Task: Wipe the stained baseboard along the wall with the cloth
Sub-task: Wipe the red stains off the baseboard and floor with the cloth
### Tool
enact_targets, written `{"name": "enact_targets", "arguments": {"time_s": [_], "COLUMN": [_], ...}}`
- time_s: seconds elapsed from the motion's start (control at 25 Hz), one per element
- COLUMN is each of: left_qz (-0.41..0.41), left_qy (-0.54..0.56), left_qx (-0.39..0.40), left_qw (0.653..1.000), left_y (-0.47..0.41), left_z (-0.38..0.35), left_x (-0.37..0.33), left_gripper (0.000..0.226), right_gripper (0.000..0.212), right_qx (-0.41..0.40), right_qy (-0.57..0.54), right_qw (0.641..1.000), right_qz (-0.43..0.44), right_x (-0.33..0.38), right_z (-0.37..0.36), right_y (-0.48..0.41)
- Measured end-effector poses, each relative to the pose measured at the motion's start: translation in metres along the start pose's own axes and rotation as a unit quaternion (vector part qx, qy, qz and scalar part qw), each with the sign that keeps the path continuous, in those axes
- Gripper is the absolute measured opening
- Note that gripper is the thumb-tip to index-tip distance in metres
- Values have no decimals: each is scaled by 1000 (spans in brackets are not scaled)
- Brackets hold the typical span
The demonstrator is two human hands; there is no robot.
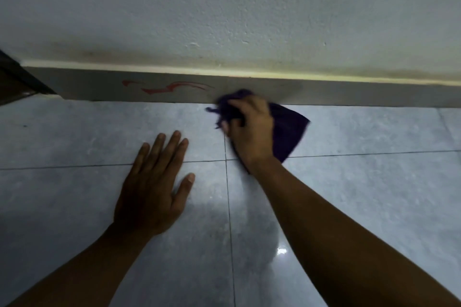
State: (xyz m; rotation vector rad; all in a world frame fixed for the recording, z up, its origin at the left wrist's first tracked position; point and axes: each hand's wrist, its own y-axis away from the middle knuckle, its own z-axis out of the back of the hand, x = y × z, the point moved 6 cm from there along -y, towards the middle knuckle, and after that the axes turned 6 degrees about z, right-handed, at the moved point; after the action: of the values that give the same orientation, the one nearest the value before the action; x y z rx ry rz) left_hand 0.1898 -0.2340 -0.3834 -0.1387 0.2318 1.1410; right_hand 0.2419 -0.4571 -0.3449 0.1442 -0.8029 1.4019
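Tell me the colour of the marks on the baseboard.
Red streaky marks on the grey baseboard, clearest in the head view.

Scene is dim overall, with a cool grey cast. A soft bright patch and a small sharp glare point [282, 251] sit on the glossy floor tiles [74, 132] between the forearms. A dark shadow band runs along the wall [224, 7] just above the baseboard [374, 96]. The purple cloth [289, 129] is motion-blurred at its frayed left edge. Wide-angle distortion bows the baseboard line and the grout lines.
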Motion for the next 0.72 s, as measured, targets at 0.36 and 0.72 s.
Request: {"name": "enact_targets", "arguments": {"time_s": [0.36,0.72], "left_qz": [3,7], "left_qy": [17,9], "left_qx": [-13,6], "left_qw": [1000,1000], "left_y": [1,0], "left_z": [2,-3], "left_x": [0,4], "left_gripper": [69,69], "right_gripper": [27,44], "right_qx": [-146,-149], "right_qy": [50,-33], "right_qw": [971,986], "right_qz": [-185,67], "right_x": [-60,42], "right_z": [59,10], "right_y": [12,-9]}}
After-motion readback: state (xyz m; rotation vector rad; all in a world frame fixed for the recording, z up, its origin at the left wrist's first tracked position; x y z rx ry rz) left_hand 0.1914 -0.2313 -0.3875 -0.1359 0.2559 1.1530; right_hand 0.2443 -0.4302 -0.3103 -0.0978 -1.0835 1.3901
